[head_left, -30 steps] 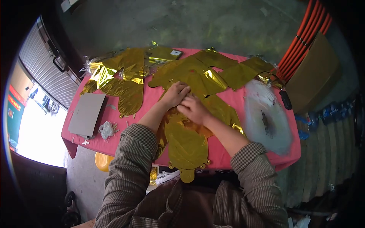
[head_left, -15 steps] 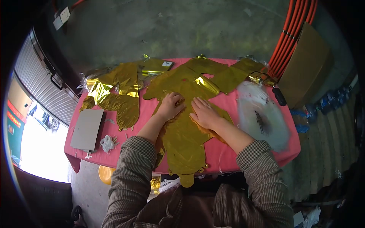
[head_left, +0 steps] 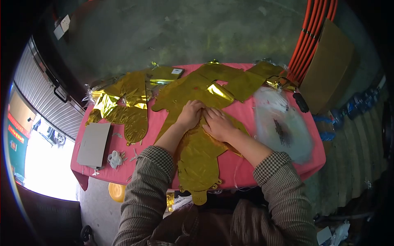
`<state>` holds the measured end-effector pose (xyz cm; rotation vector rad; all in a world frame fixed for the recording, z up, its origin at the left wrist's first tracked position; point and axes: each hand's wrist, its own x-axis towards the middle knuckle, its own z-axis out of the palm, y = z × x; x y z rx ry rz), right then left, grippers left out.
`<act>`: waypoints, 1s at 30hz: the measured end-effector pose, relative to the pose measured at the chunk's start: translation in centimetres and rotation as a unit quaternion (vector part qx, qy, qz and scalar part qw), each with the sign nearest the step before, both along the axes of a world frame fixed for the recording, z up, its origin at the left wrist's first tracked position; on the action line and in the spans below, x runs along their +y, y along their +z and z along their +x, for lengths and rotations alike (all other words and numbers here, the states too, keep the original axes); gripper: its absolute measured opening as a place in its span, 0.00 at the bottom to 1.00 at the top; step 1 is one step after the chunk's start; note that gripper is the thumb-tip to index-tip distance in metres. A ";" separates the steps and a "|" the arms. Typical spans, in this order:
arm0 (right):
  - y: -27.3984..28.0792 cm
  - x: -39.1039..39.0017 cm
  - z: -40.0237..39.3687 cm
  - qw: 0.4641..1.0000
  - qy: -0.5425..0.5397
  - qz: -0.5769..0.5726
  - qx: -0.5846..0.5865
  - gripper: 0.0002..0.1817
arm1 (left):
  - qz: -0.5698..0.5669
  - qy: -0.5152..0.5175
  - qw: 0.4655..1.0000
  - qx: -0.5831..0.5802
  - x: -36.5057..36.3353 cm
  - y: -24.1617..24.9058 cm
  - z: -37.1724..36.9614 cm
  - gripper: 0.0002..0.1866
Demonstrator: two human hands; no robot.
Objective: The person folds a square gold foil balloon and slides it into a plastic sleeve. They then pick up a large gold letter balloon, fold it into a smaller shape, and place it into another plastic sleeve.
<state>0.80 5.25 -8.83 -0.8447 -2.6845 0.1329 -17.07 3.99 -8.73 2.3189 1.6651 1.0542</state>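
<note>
A large flat gold foil piece [head_left: 199, 160] lies down the middle of a table with a pink cloth [head_left: 164, 123], its rounded tab hanging past the near edge. My left hand [head_left: 191, 115] presses on the foil with its fingers curled; what its fingertips pinch, if anything, is hidden. Touching it at the fingertips, my right hand [head_left: 219, 124] rests flat on the foil with its fingers stretched out. Small gold round bits sit at the foil's near end. Another crumpled gold foil piece [head_left: 135, 106] spreads over the left of the table.
A grey board [head_left: 93, 143] and a white string bundle [head_left: 115, 159] are at the left. At the right lie a clear plastic bag [head_left: 281, 131] and a black object [head_left: 301, 102]. Behind stand a cardboard sheet [head_left: 330, 65] and red-orange pipes [head_left: 310, 37].
My left hand has moved right until it meets my right hand. The foil between the hands has shifted and bunched. The view has tilted slightly.
</note>
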 end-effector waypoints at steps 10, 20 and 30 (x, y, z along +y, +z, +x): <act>6.8 3.1 2.9 0.971 -0.167 -0.166 -0.038 0.25 | -0.016 0.029 0.997 0.075 -1.0 0.4 0.8 0.15; 6.1 4.9 6.0 0.933 -0.147 -0.261 -0.200 0.19 | -0.011 0.034 0.996 0.077 -1.2 0.5 0.9 0.17; 9.3 2.2 1.5 0.870 -0.004 -0.471 0.148 0.11 | -0.031 0.048 0.996 0.064 -0.7 -0.1 0.7 0.16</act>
